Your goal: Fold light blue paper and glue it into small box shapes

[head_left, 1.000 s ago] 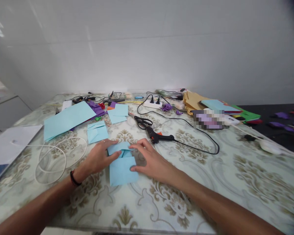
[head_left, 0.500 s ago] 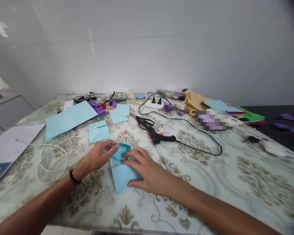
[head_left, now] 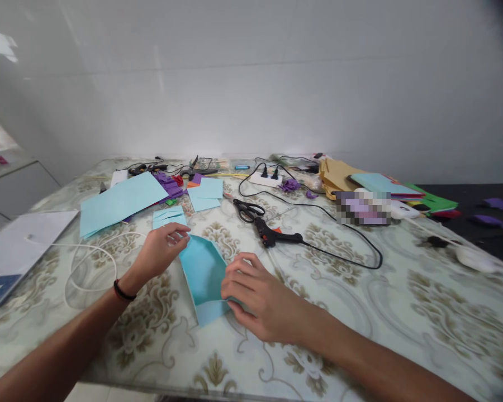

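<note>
A folded sheet of light blue paper [head_left: 205,273] lies on the table between my hands, its upper layer opened out and its near edge turned up in a flap. My left hand [head_left: 161,248] is closed at the paper's far left corner, thumb and fingers pinching its edge. On the right side, my right hand [head_left: 255,298] has its curled fingers and thumb on the paper's right edge. Behind my left hand is another folded light blue paper [head_left: 170,214]. Beyond my right hand lie a black glue gun [head_left: 272,231] and black-handled scissors [head_left: 248,210].
Large light blue sheets [head_left: 123,202] lie at the back left, and smaller blue squares [head_left: 205,194] at the back. A white cable [head_left: 90,290] coils at left beside a white pad [head_left: 20,240]. A power strip [head_left: 266,178] and brown envelopes [head_left: 339,174] stand farther back.
The blue paper has been unfolded, showing its broad inner face. My left hand has moved slightly left and away from me; my right hand has shifted right with the paper's edge.
</note>
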`<state>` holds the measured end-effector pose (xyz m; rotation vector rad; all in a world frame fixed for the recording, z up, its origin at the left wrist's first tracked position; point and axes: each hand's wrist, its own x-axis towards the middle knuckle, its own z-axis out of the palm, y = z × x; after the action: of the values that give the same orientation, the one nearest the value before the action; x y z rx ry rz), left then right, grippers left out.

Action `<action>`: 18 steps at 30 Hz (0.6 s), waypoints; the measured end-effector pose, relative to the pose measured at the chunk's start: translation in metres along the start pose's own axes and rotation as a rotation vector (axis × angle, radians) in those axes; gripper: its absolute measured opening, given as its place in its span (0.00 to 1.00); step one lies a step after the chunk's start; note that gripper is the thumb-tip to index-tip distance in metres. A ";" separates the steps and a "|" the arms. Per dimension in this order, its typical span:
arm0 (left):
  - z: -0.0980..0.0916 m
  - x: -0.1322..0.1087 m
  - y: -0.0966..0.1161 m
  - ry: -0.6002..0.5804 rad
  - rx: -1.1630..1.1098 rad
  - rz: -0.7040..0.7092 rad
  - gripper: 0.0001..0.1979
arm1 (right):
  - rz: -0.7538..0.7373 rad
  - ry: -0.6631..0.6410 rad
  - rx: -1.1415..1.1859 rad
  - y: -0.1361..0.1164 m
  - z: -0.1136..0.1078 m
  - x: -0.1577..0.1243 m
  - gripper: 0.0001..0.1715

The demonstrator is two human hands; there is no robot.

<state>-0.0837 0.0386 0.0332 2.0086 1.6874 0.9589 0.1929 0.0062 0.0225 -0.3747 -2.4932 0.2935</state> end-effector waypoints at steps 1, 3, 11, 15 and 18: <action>0.000 0.000 0.000 0.010 -0.010 0.020 0.15 | -0.005 -0.004 -0.015 0.000 -0.001 0.000 0.07; 0.001 -0.001 0.001 0.009 -0.033 0.073 0.13 | -0.011 -0.008 -0.032 0.001 -0.001 0.000 0.07; 0.006 -0.009 0.004 -0.161 -0.021 0.291 0.16 | 0.068 -0.136 -0.022 0.010 -0.007 -0.005 0.05; 0.007 -0.014 0.005 -0.264 -0.001 0.355 0.21 | 0.167 -0.292 0.004 0.004 -0.016 -0.005 0.11; 0.007 -0.018 0.008 -0.340 0.017 0.391 0.24 | 0.189 -0.380 0.044 -0.006 -0.022 -0.005 0.09</action>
<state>-0.0742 0.0204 0.0284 2.4032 1.1536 0.6621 0.2083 0.0015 0.0389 -0.5841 -2.8187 0.5381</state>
